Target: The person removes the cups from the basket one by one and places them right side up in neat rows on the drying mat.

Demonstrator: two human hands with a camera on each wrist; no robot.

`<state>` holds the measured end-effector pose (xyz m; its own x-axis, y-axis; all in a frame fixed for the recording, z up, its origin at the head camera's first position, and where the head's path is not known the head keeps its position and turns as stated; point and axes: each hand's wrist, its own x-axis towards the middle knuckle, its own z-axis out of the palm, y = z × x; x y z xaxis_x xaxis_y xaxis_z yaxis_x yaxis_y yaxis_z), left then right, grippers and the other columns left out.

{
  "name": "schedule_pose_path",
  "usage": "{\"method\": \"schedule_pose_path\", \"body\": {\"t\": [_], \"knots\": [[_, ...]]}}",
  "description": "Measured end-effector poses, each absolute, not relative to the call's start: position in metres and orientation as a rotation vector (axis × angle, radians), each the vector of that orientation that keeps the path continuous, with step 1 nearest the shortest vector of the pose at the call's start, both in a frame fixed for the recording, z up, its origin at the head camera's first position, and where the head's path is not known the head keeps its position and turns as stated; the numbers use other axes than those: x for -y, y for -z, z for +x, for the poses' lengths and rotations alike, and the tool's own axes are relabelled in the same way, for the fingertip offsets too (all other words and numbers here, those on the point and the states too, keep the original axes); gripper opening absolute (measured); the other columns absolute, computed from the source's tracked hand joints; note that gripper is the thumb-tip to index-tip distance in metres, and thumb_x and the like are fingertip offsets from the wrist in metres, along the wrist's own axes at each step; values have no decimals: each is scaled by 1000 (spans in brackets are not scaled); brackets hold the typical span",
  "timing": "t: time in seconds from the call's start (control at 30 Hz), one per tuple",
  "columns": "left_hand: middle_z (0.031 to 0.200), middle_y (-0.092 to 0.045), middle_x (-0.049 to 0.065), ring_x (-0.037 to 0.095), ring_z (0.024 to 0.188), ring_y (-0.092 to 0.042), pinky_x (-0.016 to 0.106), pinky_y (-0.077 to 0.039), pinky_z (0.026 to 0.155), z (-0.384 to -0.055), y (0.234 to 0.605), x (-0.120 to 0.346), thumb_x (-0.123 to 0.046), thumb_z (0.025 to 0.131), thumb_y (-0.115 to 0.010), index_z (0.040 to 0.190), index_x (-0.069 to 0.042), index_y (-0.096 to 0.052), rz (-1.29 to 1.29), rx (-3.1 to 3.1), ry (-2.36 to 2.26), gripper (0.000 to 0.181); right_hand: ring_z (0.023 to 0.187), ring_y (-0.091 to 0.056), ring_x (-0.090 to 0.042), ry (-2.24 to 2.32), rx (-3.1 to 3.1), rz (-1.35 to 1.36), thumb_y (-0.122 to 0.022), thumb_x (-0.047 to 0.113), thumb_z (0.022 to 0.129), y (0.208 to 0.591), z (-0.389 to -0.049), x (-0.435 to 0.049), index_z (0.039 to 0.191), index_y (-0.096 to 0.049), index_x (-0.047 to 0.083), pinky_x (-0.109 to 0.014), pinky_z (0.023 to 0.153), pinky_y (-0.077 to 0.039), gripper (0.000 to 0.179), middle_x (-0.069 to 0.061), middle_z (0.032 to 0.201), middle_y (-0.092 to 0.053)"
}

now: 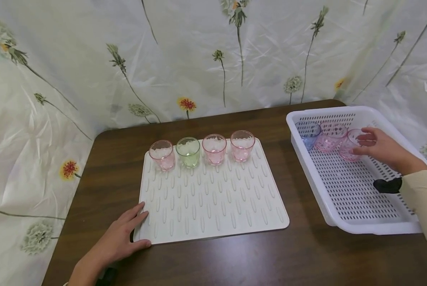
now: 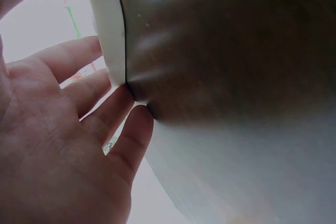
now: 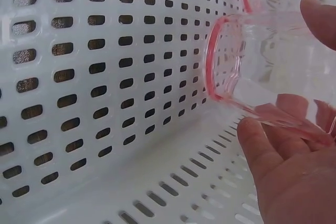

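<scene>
Inside the white basket, my right hand holds a pink-tinted glass by its sides. The right wrist view shows the thumb on one side of this glass and the fingers on the other. Next to it are another pink glass and a blue glass. My left hand rests with spread fingers at the near left corner of a white ridged mat, fingertips touching its edge. On the mat's far side stand a green glass and several pink glasses in a row.
The perforated white basket stands at the right of the dark brown wooden table, its walls rising around the right hand. A flower-printed curtain hangs behind the table and along its left side.
</scene>
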<state>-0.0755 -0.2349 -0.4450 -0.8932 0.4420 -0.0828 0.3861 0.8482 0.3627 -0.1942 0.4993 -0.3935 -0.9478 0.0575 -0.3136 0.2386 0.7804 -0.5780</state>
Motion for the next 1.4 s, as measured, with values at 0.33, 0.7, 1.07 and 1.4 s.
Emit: {"method": "schedule_pose_path", "body": {"t": [0.33, 0.7, 1.07, 1.4], "knots": [[156, -41, 16, 41, 139, -44, 59, -44, 103, -75, 443, 233, -48, 78, -80, 142, -7, -55, 618, -2831, -524, 80, 131, -25, -62, 835, -2755, 274, -67, 49, 91, 387, -189, -496, 151, 11, -13, -77, 102, -28, 116, -45, 149, -19], [156, -41, 17, 41, 139, -43, 60, -44, 103, -74, 440, 232, -50, 78, -80, 142, -7, -55, 596, -2829, -528, 81, 128, -27, -62, 853, -2891, 322, -68, 45, 91, 363, -185, -490, 154, 6, -7, -79, 96, -31, 111, -44, 151, -17], [156, -41, 16, 41, 139, -44, 58, -44, 104, -75, 443, 234, -47, 78, -80, 141, -7, -55, 607, -2842, -526, 79, 131, -26, -64, 973, -2976, 333, -66, 39, 93, 351, -183, -493, 158, 5, 4, -80, 96, -29, 102, -42, 155, -13], [156, -41, 15, 40, 139, -45, 58, -45, 103, -76, 441, 234, -49, 78, -80, 141, -7, -56, 636, -2846, -509, 80, 143, -20, -58, 1145, -2994, 398, -60, 42, 96, 337, -185, -481, 160, 9, 23, -73, 108, -23, 96, -27, 165, -7]]}}
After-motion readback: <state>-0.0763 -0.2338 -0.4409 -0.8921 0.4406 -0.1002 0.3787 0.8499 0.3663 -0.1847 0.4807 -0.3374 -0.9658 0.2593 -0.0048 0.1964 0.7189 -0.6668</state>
